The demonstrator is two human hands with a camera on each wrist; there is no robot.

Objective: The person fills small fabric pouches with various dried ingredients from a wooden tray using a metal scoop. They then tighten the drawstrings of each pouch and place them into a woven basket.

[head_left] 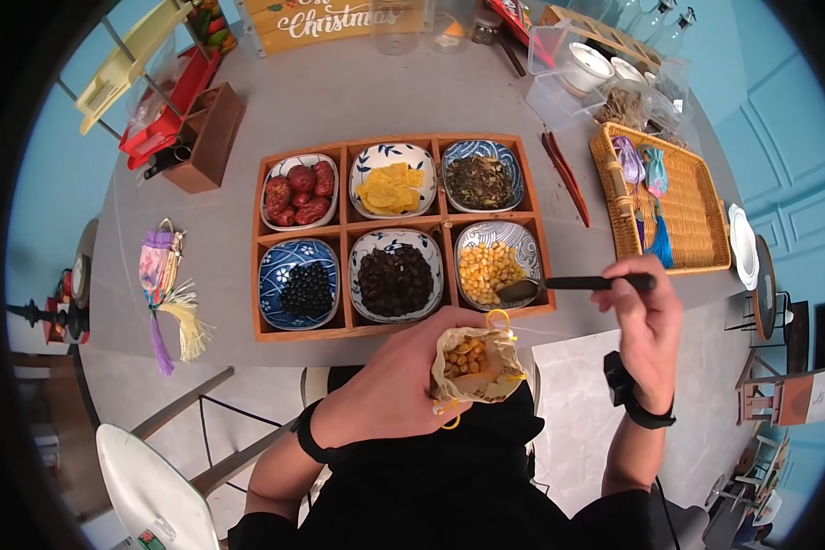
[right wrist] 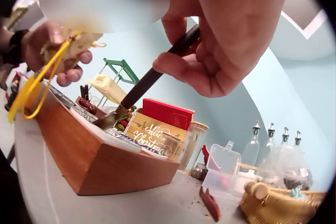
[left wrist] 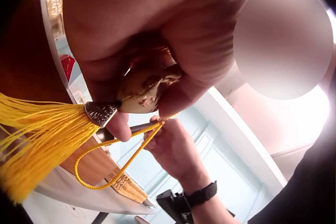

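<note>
I'm logging a black top (head_left: 422,495), black straps (head_left: 649,420) circling both wrists (head_left: 653,396), a boxy black unit (head_left: 617,378) sitting on the right strap.

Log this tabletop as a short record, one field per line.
Left hand: holds an open pouch with brownish-yellow pieces inside; left hand
Right hand: right hand grips a dark-handled spoon, its head at the yellow kernels
Container: six-compartment wooden tray
Far row, left to right: red dried fruit, yellow flakes, dried leaves
Near row: black beans, dark brown pieces, yellow kernels
Right of tray: wicker basket
</note>
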